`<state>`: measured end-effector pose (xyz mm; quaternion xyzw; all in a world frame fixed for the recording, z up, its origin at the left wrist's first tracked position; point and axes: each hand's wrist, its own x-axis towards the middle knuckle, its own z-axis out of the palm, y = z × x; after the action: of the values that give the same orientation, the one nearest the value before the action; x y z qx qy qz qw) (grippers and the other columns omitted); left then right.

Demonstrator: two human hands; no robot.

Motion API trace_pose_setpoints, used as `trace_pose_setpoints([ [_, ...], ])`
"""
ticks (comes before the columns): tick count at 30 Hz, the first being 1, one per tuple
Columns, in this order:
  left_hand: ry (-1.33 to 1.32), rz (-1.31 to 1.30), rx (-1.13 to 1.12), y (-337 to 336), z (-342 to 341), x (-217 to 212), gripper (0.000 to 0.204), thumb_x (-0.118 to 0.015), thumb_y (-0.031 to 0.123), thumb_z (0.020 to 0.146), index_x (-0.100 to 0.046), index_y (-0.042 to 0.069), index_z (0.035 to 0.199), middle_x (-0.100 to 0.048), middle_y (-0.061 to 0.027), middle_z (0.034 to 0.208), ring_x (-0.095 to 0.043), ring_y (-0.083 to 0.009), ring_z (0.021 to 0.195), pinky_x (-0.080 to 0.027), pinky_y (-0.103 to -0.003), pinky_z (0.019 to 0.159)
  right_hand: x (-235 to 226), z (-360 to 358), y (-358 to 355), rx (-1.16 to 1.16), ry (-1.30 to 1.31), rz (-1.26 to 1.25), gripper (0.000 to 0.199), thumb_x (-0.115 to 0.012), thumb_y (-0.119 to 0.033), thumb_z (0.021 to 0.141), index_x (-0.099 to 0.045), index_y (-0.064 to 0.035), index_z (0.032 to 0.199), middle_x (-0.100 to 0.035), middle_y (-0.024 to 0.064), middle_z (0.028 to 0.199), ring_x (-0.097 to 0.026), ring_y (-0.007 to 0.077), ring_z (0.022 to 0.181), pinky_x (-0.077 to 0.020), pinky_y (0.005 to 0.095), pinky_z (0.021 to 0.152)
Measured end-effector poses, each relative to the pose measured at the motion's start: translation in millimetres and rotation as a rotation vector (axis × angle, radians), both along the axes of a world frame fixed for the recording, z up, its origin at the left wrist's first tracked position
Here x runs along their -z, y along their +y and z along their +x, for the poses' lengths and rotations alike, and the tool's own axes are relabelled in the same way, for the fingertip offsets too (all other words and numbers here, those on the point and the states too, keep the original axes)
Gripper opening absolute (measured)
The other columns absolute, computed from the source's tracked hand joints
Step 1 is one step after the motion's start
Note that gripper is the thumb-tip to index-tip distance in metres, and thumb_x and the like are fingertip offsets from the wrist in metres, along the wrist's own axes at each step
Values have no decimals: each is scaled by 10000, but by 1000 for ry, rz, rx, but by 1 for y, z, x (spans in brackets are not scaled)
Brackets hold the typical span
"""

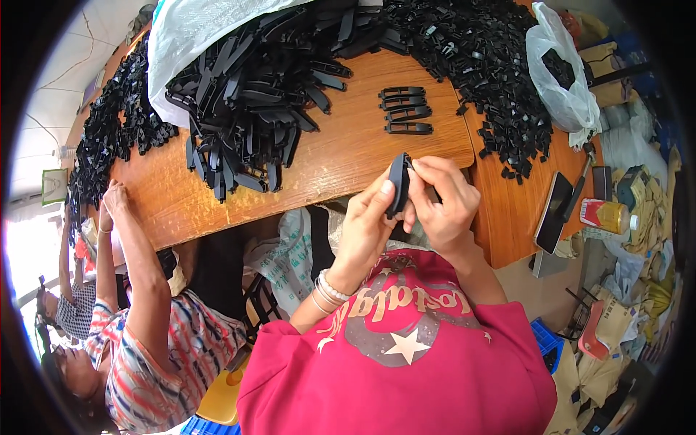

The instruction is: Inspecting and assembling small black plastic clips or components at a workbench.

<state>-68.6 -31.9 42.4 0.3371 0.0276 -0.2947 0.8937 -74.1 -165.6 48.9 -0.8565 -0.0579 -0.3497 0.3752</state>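
My left hand [365, 226] is closed round a long, curved black plastic part [399, 187], held almost upright over the table's near edge. At its upper end, the thumb and forefinger of my right hand [447, 201] are pinched together, with a small glint at the tips; what they hold is too small to make out. Beyond my hands lies a short column of similar long black plastic parts [407, 114], set down side by side. A large heap of such long parts [250, 98] spreads to the left of them.
Small black pieces [500, 109] are piled at the right, beside a plastic bag [544, 54]. More small pieces [119, 119] lie far left, near a co-worker's hands [114, 199]. A white sack [170, 61] borders the long-part heap. A yellow bottle [610, 216] is at right.
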Motion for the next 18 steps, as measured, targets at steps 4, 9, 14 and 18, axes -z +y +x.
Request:
trace_pose_setpoints([
  [4, -89, 208, -43, 0, -8, -8, 449, -462, 192, 1023, -405, -18, 1416, -591, -27, 858, -536, -83, 670, -445, -217, 586, -2, -7, 1, -72, 13, -43, 209, -688, 54, 758, -641, 50, 961, -650, 137, 929, -660, 257, 633, -523, 317, 527],
  [9, -206, 265, -8, 7, -7, -15, 458, -466, 191, 1023, -396, -8, 1429, -565, -7, 807, -503, -64, 641, -414, -196, 576, -15, -15, 3, -154, 74, 23, 258, -672, 59, 772, -652, 49, 1029, -650, 156, 958, -671, 289, 714, -542, 336, 578],
  [14, -232, 310, 40, 17, -1, -8, 462, -477, 188, 1017, -396, -10, 1427, -569, -18, 827, -500, -66, 642, -404, -194, 568, -20, -13, 0, -233, 135, 44, 248, -673, 35, 783, -655, 40, 1031, -648, 146, 953, -667, 296, 756, -544, 349, 627],
  [18, 156, 133, 162, 19, 8, 10, 289, -451, 207, 985, -595, -38, 1031, -590, -63, 747, -457, -103, 504, -323, -219, 451, -9, -14, -13, -209, 199, 31, 282, -703, -3, 781, -672, -22, 1061, -604, 140, 1115, -646, 267, 907, -539, 346, 657],
])
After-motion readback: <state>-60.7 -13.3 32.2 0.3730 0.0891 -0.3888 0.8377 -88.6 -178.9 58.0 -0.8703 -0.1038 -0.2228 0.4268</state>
